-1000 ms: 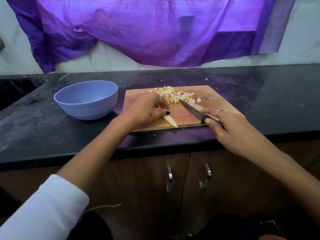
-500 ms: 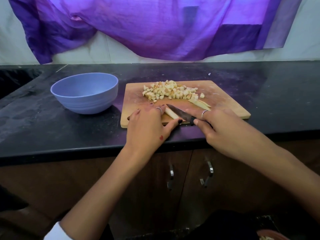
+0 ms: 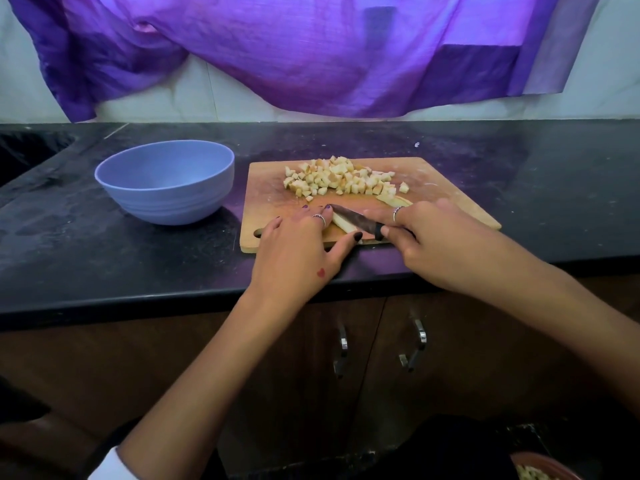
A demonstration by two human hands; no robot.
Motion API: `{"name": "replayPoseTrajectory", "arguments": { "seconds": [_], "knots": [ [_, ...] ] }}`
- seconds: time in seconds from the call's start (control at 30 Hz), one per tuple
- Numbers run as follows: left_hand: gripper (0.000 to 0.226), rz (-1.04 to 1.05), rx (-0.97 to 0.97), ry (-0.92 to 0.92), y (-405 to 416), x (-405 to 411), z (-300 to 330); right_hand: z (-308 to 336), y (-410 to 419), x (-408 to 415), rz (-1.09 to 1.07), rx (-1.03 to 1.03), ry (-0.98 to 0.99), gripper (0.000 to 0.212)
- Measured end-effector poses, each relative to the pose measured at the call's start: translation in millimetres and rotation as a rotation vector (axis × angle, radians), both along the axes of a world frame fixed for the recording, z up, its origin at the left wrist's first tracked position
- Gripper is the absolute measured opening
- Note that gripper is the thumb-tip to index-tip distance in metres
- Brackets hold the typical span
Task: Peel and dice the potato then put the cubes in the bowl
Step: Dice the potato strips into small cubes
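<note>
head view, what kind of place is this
Most likely a home kitchen: a black stone counter over wooden cabinet doors, with a cutting board of diced potato beside a bowl.

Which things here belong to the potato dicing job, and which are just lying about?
In the job: potato strip under the left hand; knife in the right hand; potato cubes; wooden cutting board; blue bowl.

Lying about: purple cloth; cupboard handles; reddish dish at the bottom right.
</note>
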State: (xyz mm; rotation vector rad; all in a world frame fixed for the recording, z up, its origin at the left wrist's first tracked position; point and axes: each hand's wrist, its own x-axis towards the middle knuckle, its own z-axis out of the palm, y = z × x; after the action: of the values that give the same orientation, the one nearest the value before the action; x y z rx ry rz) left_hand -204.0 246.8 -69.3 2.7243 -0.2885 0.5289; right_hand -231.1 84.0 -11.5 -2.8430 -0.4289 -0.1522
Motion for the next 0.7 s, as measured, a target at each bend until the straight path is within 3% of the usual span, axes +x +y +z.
{"name": "replayPoseTrajectory", "arguments": {
  "seconds": [0.4,0.7],
  "knots": [
    [0.061,0.003,0.082,0.045,-2,-1,6,18,17,13,-0.01,-0.166,0.082,0.028],
    [0.065,0.006,0.246,0.097,-7,-7,18,9,6,12,0.063,-0.279,-0.038,0.036]
  ]
}}
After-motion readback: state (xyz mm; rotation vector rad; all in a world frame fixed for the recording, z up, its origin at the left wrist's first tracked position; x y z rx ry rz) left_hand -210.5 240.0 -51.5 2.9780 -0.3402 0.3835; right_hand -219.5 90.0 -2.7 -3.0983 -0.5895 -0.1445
